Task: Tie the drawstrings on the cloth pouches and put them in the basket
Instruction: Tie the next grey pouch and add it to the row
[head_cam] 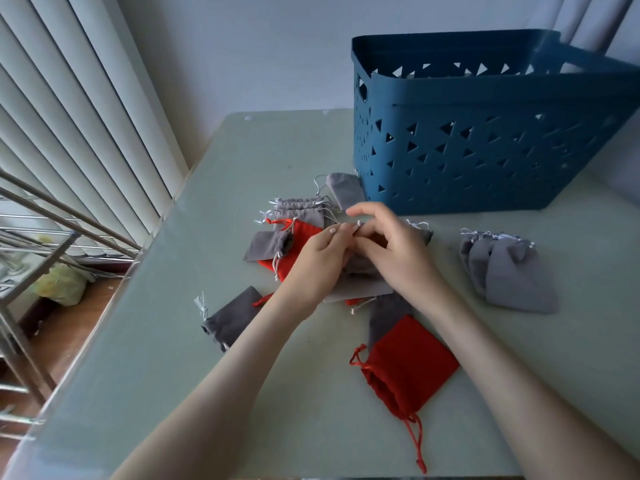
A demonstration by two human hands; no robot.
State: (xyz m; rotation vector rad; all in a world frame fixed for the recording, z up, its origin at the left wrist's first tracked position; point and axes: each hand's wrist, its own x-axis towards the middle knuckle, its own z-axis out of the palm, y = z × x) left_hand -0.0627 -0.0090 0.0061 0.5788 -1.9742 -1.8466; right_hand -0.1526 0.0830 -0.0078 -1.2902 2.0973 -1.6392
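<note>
A pale green table (173, 341) stands beside white vertical blinds (69, 116), a metal rack (19, 344) and a yellowish bag (60, 284).

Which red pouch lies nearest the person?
The lone red pouch, its drawstring trailing toward the viewer; the red pouch in the pile lies farther away.

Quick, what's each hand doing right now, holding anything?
Left hand: pinches a drawstring of the grey pouch.
Right hand: pinches that pouch's other drawstring.
</note>
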